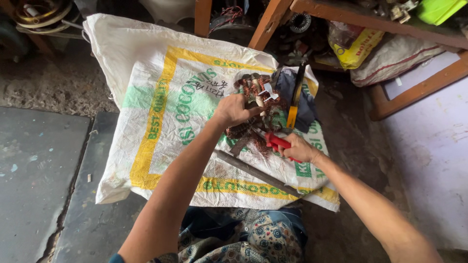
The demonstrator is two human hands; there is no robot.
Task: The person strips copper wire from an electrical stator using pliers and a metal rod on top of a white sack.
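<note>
a white woven plastic sack (pixel 161 92) lies flat on the ground, printed with a yellow rectangular border and green lettering, with some dark handwriting near its middle. on the sack's far right part sits a tangled bundle of reddish-brown copper winding wire (pixel 253 104), rough and curly. the left hand (pixel 234 109) is closed on top of this bundle, fingers curled into the strands. the right hand (pixel 300 148) is clenched around the red handles of a pair of pliers (pixel 278 142), whose nose points into the near side of the wire. a long grey metal file (pixel 256 173) lies slantwise on the sack just below both hands. beyond the bundle a dark blue cloth (pixel 304 97) lies crumpled, with a yellow and black strip-shaped tool (pixel 295 100) across it. under the orange-brown wooden bench frame (pixel 360 17) slumps a yellow crinkled plastic bag (pixel 358 48) beside a dirty white sack with a red stripe (pixel 395 58). a patterned blue cloth (pixel 243 238) covers the person's lap.
</note>
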